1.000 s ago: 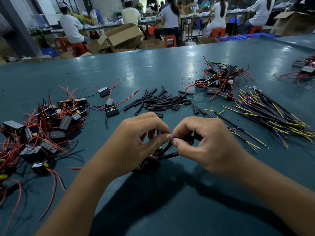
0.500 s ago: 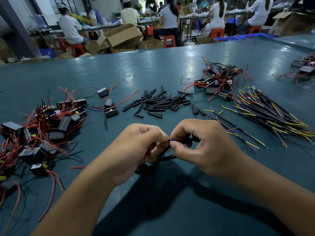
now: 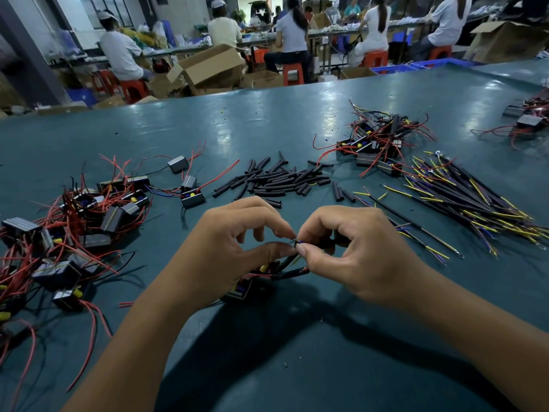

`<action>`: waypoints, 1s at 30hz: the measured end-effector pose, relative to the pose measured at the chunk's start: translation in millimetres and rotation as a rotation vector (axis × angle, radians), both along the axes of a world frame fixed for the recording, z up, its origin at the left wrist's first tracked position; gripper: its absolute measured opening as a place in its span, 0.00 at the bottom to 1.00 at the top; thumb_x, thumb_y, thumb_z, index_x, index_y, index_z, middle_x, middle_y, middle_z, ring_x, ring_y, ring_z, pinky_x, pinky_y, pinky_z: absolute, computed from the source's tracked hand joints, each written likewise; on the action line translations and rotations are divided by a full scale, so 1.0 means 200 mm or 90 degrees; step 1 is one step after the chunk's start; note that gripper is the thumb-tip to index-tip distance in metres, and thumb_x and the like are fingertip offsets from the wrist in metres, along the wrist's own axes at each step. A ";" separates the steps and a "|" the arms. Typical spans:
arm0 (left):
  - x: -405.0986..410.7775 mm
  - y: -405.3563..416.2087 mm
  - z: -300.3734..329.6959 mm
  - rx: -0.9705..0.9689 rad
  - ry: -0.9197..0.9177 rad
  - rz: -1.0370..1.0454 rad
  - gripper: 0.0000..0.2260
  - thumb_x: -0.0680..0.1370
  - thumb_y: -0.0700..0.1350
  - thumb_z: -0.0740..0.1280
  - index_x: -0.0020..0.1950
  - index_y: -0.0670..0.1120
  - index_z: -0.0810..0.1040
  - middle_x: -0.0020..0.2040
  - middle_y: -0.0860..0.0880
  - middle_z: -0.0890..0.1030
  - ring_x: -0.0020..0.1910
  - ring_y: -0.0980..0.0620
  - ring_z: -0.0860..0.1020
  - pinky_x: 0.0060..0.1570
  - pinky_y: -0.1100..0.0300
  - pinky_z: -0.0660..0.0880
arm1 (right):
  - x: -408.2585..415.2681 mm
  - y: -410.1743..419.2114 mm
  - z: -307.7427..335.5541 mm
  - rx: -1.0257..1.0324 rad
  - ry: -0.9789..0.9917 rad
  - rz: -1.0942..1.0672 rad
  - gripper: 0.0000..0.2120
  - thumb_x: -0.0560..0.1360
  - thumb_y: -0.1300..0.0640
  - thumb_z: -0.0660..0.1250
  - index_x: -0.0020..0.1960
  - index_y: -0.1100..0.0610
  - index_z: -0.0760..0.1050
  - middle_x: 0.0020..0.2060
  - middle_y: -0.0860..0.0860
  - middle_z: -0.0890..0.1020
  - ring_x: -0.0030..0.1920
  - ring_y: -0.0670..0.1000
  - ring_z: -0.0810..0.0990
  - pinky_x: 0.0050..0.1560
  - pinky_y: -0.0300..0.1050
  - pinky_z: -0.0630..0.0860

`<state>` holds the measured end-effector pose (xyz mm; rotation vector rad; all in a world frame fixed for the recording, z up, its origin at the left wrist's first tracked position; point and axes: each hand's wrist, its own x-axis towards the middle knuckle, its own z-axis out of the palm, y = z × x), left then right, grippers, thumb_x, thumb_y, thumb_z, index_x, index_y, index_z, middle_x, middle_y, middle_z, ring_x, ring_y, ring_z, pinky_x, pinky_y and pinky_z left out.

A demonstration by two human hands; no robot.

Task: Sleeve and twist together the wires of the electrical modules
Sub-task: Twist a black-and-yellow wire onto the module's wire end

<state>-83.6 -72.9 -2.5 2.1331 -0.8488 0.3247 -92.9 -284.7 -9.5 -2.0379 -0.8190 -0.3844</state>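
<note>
My left hand point(image 3: 228, 248) and my right hand point(image 3: 356, 254) meet at the table's centre and pinch the bare wire ends point(image 3: 296, 242) between thumb and forefinger tips. The wires run down in black sleeving point(image 3: 289, 273) to a small black module point(image 3: 242, 291), half hidden under my left palm. Black sleeve pieces point(image 3: 276, 178) lie scattered just beyond my hands. Sleeved wires with yellow and purple ends point(image 3: 463, 200) fan out at the right. Piles of black modules with red wires sit at the left point(image 3: 74, 221) and at the far right centre point(image 3: 374, 141).
The green table point(image 3: 267, 120) stretches ahead. More modules point(image 3: 528, 120) lie at its far right edge. Behind the table, several people sit on red stools at benches, with an open cardboard box point(image 3: 214, 66) on the floor.
Both hands have stayed together on the wire ends. My left fingers have rolled slightly, so the thumb and forefinger tips now show more open space beneath them.
</note>
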 end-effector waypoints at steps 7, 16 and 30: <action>-0.01 -0.02 0.02 0.021 -0.050 -0.007 0.05 0.75 0.48 0.72 0.43 0.47 0.84 0.42 0.54 0.80 0.40 0.59 0.76 0.43 0.72 0.67 | 0.00 0.00 0.00 0.006 -0.001 0.007 0.03 0.71 0.60 0.72 0.39 0.58 0.80 0.32 0.44 0.80 0.34 0.44 0.77 0.38 0.29 0.69; -0.04 -0.04 0.02 -0.121 0.246 0.003 0.08 0.74 0.49 0.71 0.38 0.47 0.82 0.32 0.41 0.74 0.31 0.45 0.67 0.32 0.52 0.63 | -0.01 0.01 0.00 0.009 0.018 0.020 0.02 0.72 0.60 0.71 0.40 0.57 0.80 0.31 0.43 0.79 0.34 0.45 0.76 0.37 0.33 0.70; -0.05 -0.06 0.01 -0.213 0.404 0.065 0.09 0.73 0.49 0.68 0.35 0.47 0.82 0.30 0.51 0.75 0.28 0.52 0.68 0.29 0.64 0.65 | 0.01 0.00 -0.01 0.031 0.035 -0.014 0.03 0.71 0.59 0.71 0.39 0.56 0.79 0.30 0.43 0.80 0.32 0.44 0.75 0.35 0.34 0.70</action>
